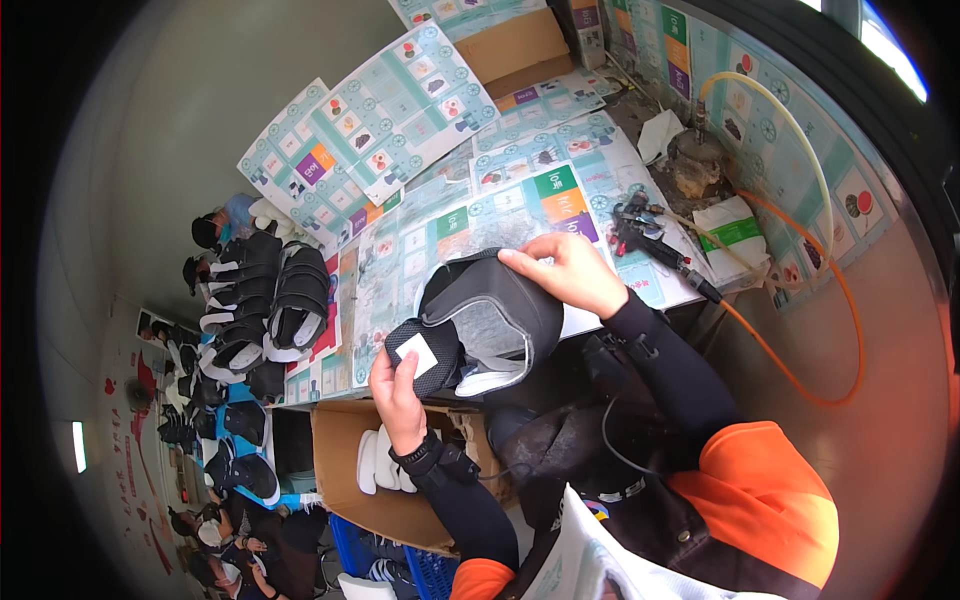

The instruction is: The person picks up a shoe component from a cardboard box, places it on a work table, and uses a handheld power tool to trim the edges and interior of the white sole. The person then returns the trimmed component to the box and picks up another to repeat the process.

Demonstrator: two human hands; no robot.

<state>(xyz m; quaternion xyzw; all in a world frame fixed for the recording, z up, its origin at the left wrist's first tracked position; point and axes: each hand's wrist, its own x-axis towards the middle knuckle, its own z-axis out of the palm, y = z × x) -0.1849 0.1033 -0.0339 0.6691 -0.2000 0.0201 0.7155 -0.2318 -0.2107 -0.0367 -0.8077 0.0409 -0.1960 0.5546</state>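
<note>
Below table [420, 260], cardboard box [335, 470] holds white soles [378, 462].

Black shoe upper [490, 320] — grey-lined, apparently unfinished — tilted above the table edge.

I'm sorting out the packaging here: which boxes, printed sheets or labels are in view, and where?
Printed sheets: covering the worktable, teal and white grids with orange and purple patches.
Cardboard box: below the table edge, brown, open, holding white soles.
White patch: small square on the black shoe part at the left hand.
</note>
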